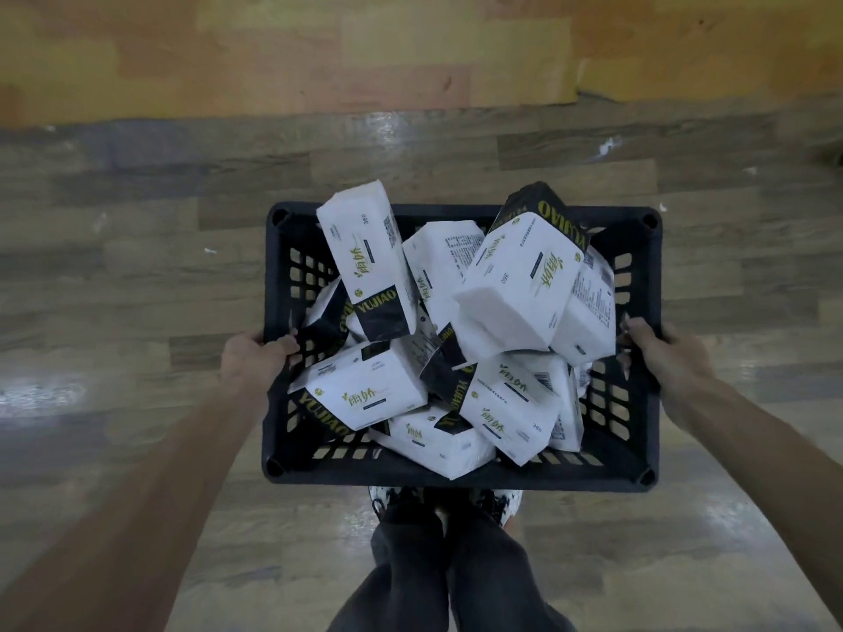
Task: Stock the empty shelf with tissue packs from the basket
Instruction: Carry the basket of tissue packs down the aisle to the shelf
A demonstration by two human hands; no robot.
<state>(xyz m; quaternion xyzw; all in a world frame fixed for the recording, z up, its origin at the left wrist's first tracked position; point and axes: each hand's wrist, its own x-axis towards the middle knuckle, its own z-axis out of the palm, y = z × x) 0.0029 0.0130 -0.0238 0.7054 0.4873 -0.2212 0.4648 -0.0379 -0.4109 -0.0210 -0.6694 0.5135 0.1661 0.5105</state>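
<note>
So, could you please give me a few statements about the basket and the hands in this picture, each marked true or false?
1. The left hand and the right hand both grip the side rims of the basket. True.
2. The basket is empty. False: it holds many tissue packs.
3. The packs stand in neat upright rows. False: they lie jumbled and tilted, and two poke above the far rim.
4. The person's shoes show past the basket's near edge. True.
5. One hand pinches a pack. False: both hold only the basket.
</note>
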